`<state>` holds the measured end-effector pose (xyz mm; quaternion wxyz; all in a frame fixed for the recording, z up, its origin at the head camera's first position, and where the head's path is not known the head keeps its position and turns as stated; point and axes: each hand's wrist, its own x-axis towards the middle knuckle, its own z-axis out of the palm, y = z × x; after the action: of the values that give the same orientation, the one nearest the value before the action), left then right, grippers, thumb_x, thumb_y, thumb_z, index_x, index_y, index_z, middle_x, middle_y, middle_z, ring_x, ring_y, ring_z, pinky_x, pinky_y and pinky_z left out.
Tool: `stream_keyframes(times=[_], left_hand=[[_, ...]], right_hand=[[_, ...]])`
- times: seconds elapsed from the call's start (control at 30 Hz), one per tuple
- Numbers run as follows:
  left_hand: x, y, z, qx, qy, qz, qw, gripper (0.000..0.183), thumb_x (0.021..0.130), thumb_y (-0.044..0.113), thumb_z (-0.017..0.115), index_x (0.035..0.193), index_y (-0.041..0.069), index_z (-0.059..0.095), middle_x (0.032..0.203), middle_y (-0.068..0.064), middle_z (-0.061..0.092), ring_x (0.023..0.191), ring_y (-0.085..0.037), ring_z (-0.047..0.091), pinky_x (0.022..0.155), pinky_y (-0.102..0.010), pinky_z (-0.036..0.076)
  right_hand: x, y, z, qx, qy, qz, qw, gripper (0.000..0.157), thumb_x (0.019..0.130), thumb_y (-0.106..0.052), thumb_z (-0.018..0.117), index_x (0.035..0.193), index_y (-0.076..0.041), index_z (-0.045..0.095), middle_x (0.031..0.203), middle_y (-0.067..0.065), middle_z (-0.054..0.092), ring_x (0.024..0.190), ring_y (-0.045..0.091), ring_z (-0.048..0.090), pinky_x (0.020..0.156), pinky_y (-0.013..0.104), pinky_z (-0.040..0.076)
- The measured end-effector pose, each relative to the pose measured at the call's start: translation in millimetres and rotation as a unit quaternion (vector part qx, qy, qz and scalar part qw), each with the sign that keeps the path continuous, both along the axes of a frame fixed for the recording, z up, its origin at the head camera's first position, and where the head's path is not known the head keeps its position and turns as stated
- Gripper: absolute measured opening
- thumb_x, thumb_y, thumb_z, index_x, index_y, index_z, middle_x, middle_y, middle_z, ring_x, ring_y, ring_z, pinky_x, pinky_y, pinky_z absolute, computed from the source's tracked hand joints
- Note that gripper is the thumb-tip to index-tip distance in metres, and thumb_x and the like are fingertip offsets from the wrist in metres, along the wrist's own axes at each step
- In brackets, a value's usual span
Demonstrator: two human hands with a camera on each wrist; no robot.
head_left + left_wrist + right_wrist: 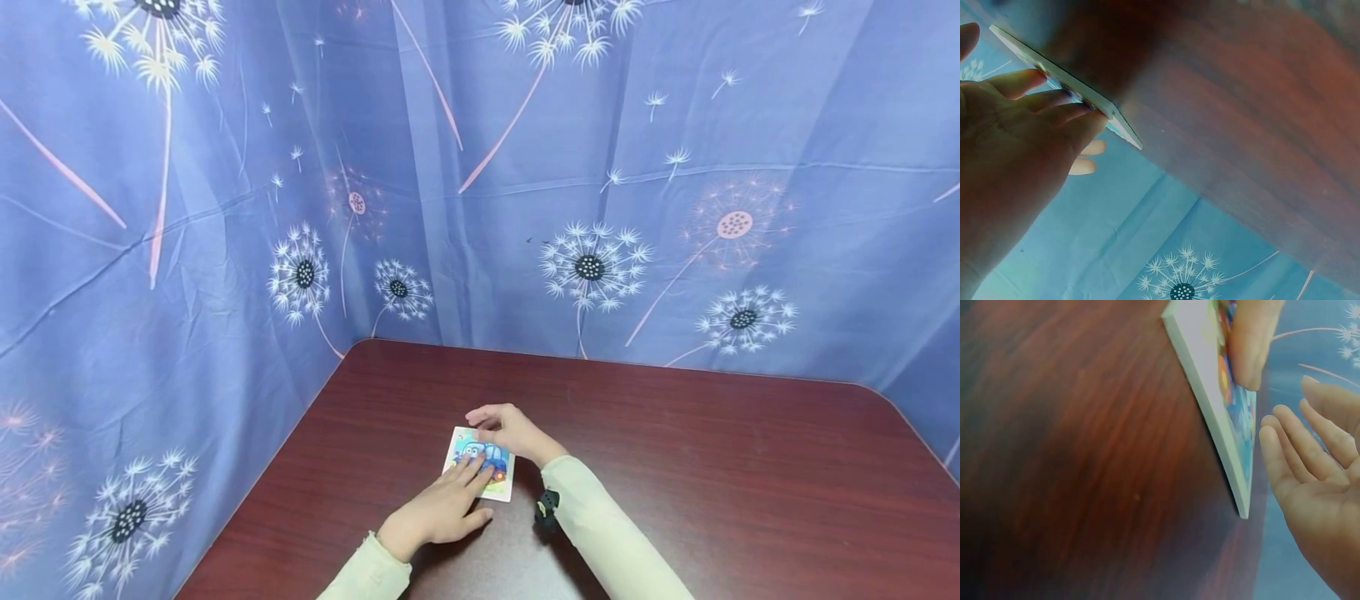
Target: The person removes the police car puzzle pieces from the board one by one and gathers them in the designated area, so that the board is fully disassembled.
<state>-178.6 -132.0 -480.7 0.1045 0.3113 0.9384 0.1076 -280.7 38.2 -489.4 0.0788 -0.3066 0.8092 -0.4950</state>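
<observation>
A small, thick picture board (501, 488) with a white border and a blue cartoon car lies flat on the dark red table. My left hand (442, 507) rests on its lower part, fingers stretched over the car and thumb spread off to the side. In the left wrist view, those fingertips press on the printed face of the board (1079, 87). Over the board's far right corner hovers my right hand (517, 432), fingers loosely bent and holding nothing. The right wrist view shows a gap between that hand (1319, 462) and the board's edge.
The wood-grain table (712, 467) stretches far to the right and ends at rounded back corners. Blue curtains (480, 275) with dandelion prints hang behind it and along its left side. A black wrist strap (547, 507) sits on the right sleeve.
</observation>
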Motion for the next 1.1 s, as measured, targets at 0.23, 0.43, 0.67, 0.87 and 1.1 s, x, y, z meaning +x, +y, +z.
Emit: stream_keyframes(times=[0.23, 0.43, 0.67, 0.87, 1.1], left_hand=[[0.0, 1, 3.6, -0.002, -0.006, 0.001, 1.0000, 0.062, 0.098, 0.037, 0.050, 0.148, 0.003, 0.035, 0.156, -0.018, 0.025, 0.143, -0.037, 0.021, 0.114, -0.048, 0.024], [-0.9, 2, 4.9, -0.004, -0.012, 0.003, 0.9999, 0.062, 0.098, 0.036, 0.051, 0.148, 0.003, 0.036, 0.155, -0.018, 0.027, 0.143, -0.036, 0.022, 0.115, -0.047, 0.025], [-0.7, 2, 4.1, -0.010, -0.012, 0.002, 0.9999, 0.062, 0.098, 0.037, 0.050, 0.148, 0.004, 0.036, 0.154, -0.018, 0.029, 0.143, -0.035, 0.022, 0.115, -0.045, 0.024], [0.1, 2, 4.9, -0.022, -0.015, 0.002, 0.9996, 0.062, 0.098, 0.038, 0.050, 0.148, 0.005, 0.035, 0.154, -0.017, 0.029, 0.144, -0.033, 0.021, 0.115, -0.045, 0.025], [0.2, 1, 2.7, -0.040, -0.004, -0.001, 0.9992, 0.063, 0.099, 0.040, 0.048, 0.149, 0.006, 0.034, 0.155, -0.016, 0.028, 0.144, -0.033, 0.021, 0.115, -0.044, 0.025]], right_hand=[[-0.9, -7, -3.8, 0.018, -0.013, -0.014, 1.000, 0.029, 0.088, 0.002, 0.063, 0.117, 0.004, 0.066, 0.105, 0.016, 0.069, 0.096, 0.027, 0.064, 0.084, 0.037, 0.053], [-2.2, -10, -5.3, 0.040, -0.022, -0.030, 0.999, 0.027, 0.086, 0.002, 0.066, 0.112, 0.000, 0.069, 0.098, 0.009, 0.067, 0.091, 0.021, 0.062, 0.081, 0.033, 0.053], [-1.3, -14, -4.8, 0.057, -0.037, -0.045, 0.997, 0.026, 0.083, -0.002, 0.072, 0.109, -0.001, 0.070, 0.096, 0.007, 0.061, 0.093, 0.022, 0.060, 0.081, 0.033, 0.052], [-0.2, -17, -3.3, 0.075, -0.037, -0.049, 0.995, 0.024, 0.081, -0.002, 0.074, 0.105, -0.001, 0.071, 0.098, 0.007, 0.060, 0.094, 0.023, 0.057, 0.082, 0.036, 0.051], [-0.9, -23, -4.4, 0.079, -0.030, -0.058, 0.995, 0.022, 0.079, -0.003, 0.077, 0.100, -0.001, 0.072, 0.092, 0.007, 0.058, 0.090, 0.022, 0.056, 0.080, 0.034, 0.050]])
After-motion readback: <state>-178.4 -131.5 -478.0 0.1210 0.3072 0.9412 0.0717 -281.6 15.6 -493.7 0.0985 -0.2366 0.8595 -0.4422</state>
